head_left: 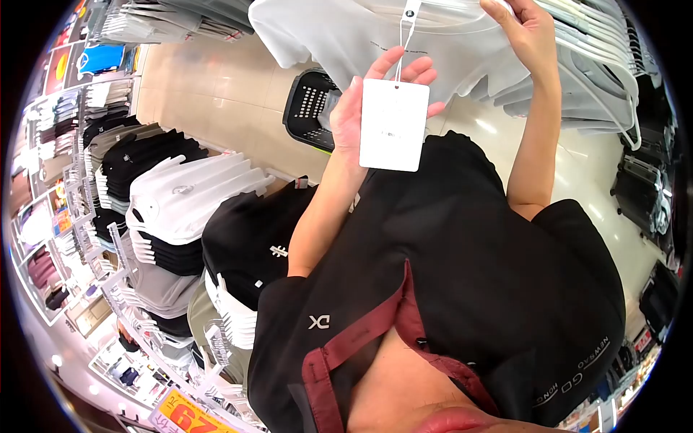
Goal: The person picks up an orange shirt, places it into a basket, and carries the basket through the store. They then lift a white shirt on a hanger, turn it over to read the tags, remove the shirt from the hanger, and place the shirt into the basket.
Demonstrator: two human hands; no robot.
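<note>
A blank-looking white hang tag (395, 137) with tiny print lies against the palm of my left hand (350, 119). The fingers of that hand curl loosely behind it, their tips showing past its top and right edge. A white string runs up from the tag to the neck of a light grey T-shirt (447, 58), which has a line of small dark print. At the top, my right hand (530, 32) pinches the T-shirt by its shoulder near the collar. Whether the hanger is also in that grip I cannot tell.
White hangers with grey shirts (599, 54) fill the rail at upper right. A black basket (296, 108) stands on the tiled floor. To the left hang white shirts (180, 191) and black shirts (238, 231). A yellow price sign (189, 415) is at lower left.
</note>
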